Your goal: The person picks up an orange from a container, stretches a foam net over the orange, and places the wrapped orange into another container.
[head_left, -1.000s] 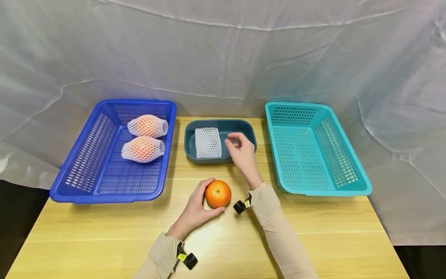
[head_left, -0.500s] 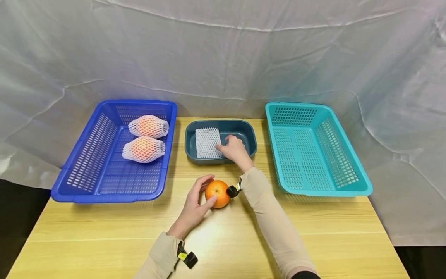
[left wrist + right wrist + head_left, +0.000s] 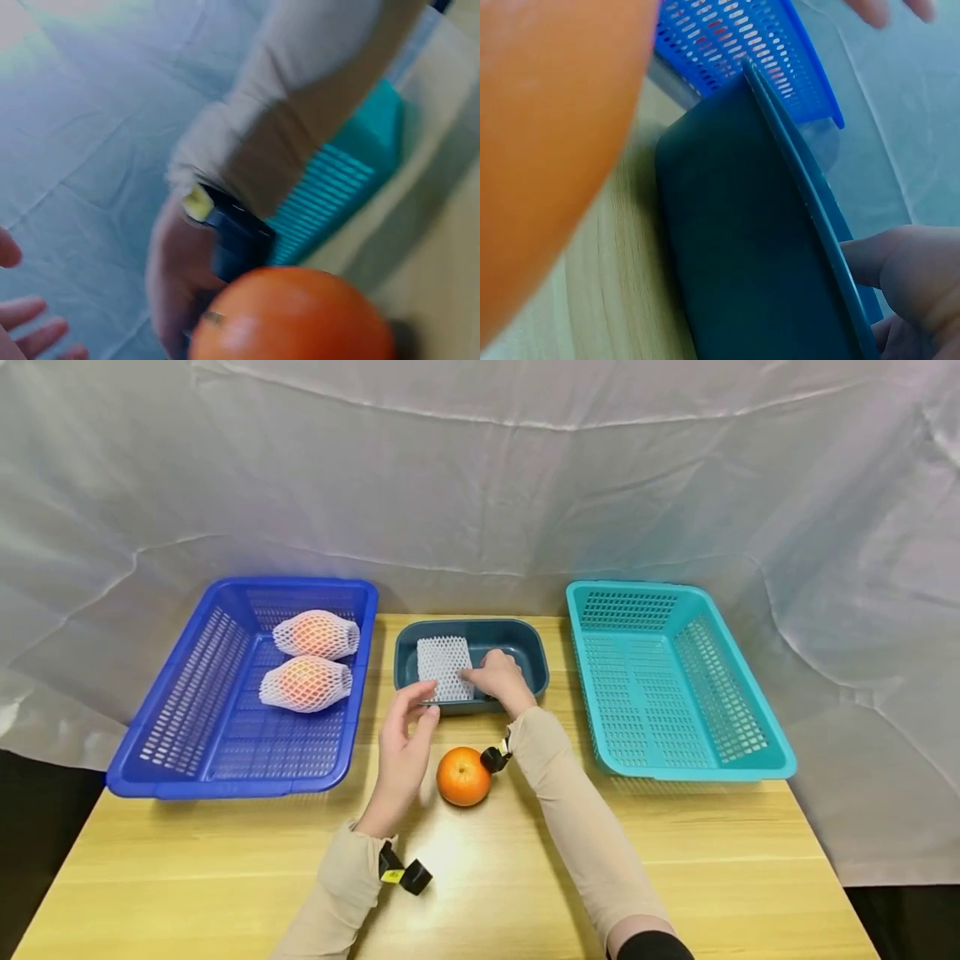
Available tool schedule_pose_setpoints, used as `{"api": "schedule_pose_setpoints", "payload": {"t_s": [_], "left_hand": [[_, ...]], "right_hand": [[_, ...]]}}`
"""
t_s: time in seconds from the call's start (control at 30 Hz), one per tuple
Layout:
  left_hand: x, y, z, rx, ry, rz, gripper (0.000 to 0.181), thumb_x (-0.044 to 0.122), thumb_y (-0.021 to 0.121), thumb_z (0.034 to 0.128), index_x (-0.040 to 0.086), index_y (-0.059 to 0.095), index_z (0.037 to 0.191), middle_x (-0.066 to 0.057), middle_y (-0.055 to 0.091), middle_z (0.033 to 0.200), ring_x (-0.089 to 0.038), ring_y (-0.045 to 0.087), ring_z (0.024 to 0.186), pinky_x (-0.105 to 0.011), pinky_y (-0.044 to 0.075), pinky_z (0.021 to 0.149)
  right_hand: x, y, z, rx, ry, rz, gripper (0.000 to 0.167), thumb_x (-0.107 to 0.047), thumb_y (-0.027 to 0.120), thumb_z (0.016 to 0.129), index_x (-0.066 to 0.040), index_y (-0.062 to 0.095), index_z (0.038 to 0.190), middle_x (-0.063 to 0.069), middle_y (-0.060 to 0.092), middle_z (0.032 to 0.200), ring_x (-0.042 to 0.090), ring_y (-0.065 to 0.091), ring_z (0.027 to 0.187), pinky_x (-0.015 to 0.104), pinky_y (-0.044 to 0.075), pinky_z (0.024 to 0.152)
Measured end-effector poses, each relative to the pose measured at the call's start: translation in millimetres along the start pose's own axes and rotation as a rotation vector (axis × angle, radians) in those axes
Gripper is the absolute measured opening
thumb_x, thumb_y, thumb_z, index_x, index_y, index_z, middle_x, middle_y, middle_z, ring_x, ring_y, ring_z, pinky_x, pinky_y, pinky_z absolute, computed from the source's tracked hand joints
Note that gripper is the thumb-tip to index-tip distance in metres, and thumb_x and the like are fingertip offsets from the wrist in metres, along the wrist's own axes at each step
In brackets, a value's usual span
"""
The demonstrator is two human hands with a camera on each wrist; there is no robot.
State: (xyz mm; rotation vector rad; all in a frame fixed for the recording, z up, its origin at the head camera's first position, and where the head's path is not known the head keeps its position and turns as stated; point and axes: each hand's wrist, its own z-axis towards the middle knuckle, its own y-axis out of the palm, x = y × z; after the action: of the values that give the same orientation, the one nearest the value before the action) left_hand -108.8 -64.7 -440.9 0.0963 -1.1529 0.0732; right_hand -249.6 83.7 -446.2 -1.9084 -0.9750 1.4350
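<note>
A white foam fruit net [image 3: 442, 664] lies flat in the left part of the small dark teal tray [image 3: 525, 635]. My right hand [image 3: 501, 681] reaches into the tray and pinches the net's right edge; its fingertips are partly hidden. In the right wrist view, the thumb [image 3: 862, 259] passes over the tray's rim. My left hand [image 3: 401, 752], thumb and fingers apart and holding nothing, is raised by the tray's front left edge, its fingertips near the net. An orange [image 3: 463, 777] without a net sits on the table between my forearms.
On the left, a blue basket [image 3: 247, 781] holds two fruits in foam nets [image 3: 307, 683]. A turquoise basket [image 3: 667, 727] stands on the right. Behind the wooden table [image 3: 480, 885] hangs a grey-white cloth [image 3: 480, 493]. My right wrist camera [image 3: 495, 758] is close to the orange.
My right hand has moved left and down in the tray onto the net's edge. My left hand has let go of the orange and moved forward to the tray. The orange stays put.
</note>
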Motion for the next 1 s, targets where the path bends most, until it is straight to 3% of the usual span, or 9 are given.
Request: {"api": "schedule_pose_setpoints", "payload": {"t_s": [0.13,0.37,0.57,0.7,0.83,1.0], "left_hand": [[7.6,3.6,21.8,-0.026,-0.076,0.147,0.031,0.005,0.056,0.0966,-0.003,0.059,0.126,-0.018,0.055,0.132,-0.03,0.05,0.124,-0.052,0.036,0.106],[5.5,10.3,62.5,-0.317,-0.253,0.575,0.045,0.029,0.05,0.1,-0.002,0.057,0.131,-0.021,0.047,0.139,-0.04,0.036,0.131,-0.055,0.028,0.108],[-6.3,12.0,88.0,-0.437,-0.379,0.849,0.047,0.029,0.039,0.1036,-0.009,0.055,0.126,-0.033,0.045,0.134,-0.049,0.039,0.123,-0.057,0.032,0.105],[-16.2,11.9,97.6,-0.464,-0.43,0.914,0.043,0.025,0.036,0.1034,-0.011,0.054,0.121,-0.034,0.05,0.127,-0.049,0.046,0.119,-0.057,0.036,0.103],[-22.9,13.0,101.4,-0.452,-0.495,0.881,0.056,0.026,0.039,0.1031,-0.015,0.036,0.141,-0.035,0.046,0.138,-0.049,0.048,0.124,-0.054,0.039,0.105],[-26.3,13.7,103.4,-0.462,-0.53,0.838,0.07,0.029,0.04,0.1033,-0.015,0.013,0.151,-0.033,0.039,0.147,-0.044,0.045,0.131,-0.052,0.038,0.108]], "right_hand": [[-1.1,1.3,5.3,-0.021,0.008,-0.005,0.051,-0.043,0.073,0.087,-0.015,0.04,0.06,-0.002,0.031,0.055,0.019,0.042,0.051,0.031,0.036,0.049],[0.2,3.9,10.0,-0.035,0.001,-0.025,0.054,-0.035,0.068,0.091,-0.014,0.042,0.05,-0.002,0.032,0.048,0.017,0.036,0.045,0.03,0.035,0.049],[0.1,5.2,10.8,-0.036,-0.004,-0.023,0.046,-0.029,0.07,0.089,-0.014,0.047,0.052,-0.001,0.038,0.053,0.02,0.044,0.059,0.031,0.04,0.059],[-0.2,3.5,10.1,-0.013,-0.013,-0.029,0.044,-0.022,0.068,0.089,-0.013,0.046,0.052,-0.001,0.037,0.052,0.021,0.042,0.058,0.031,0.038,0.058],[0.5,1.0,5.8,0.04,-0.064,0.024,0.038,-0.019,0.066,0.089,-0.014,0.049,0.055,-0.002,0.041,0.055,0.021,0.047,0.062,0.031,0.038,0.06],[1.5,-2.1,2.9,0.088,-0.117,0.093,0.022,-0.018,0.068,0.089,-0.01,0.064,0.069,0.001,0.057,0.071,0.023,0.055,0.075,0.033,0.046,0.069]]}}
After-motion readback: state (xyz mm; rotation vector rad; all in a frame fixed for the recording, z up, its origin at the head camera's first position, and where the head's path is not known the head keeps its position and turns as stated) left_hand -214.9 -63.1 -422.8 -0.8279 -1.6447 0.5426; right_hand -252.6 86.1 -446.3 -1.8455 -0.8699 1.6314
